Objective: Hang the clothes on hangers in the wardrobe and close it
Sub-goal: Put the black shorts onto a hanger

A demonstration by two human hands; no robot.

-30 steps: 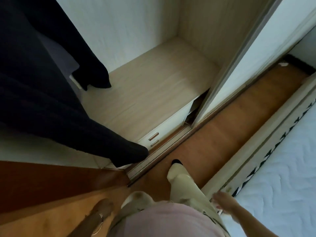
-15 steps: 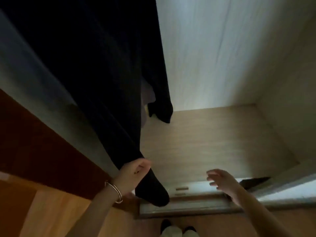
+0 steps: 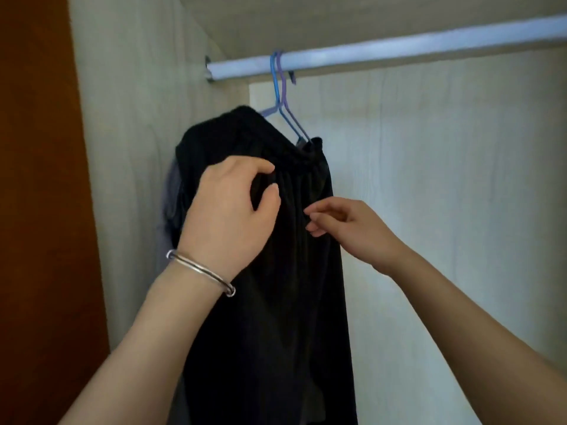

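Observation:
A black garment (image 3: pixel 285 302) hangs from a blue hanger (image 3: pixel 274 84) and a purple hanger (image 3: pixel 283 96), both hooked over the white wardrobe rail (image 3: pixel 399 50) near its left end. My left hand (image 3: pixel 230 210), with a silver bangle on the wrist, lies on the garment's upper left part, thumb and fingers curled against the cloth just below the gathered waistband. My right hand (image 3: pixel 343 228) is at the garment's right edge, fingertips pinched at the cloth. A grey garment (image 3: pixel 168 204) peeks out behind the black one on the left.
The pale wood wardrobe side wall (image 3: pixel 132 148) stands close to the left of the garment, with a dark brown panel (image 3: pixel 40 179) beyond it. The back wall (image 3: pixel 445 179) is bare to the right, and the rail runs on to the right with no other hangers in view.
The view swung up from the wardrobe floor to the rail. My left hand moved from the garment's lower hem to its top. My right hand rose from open air to the garment's right edge.

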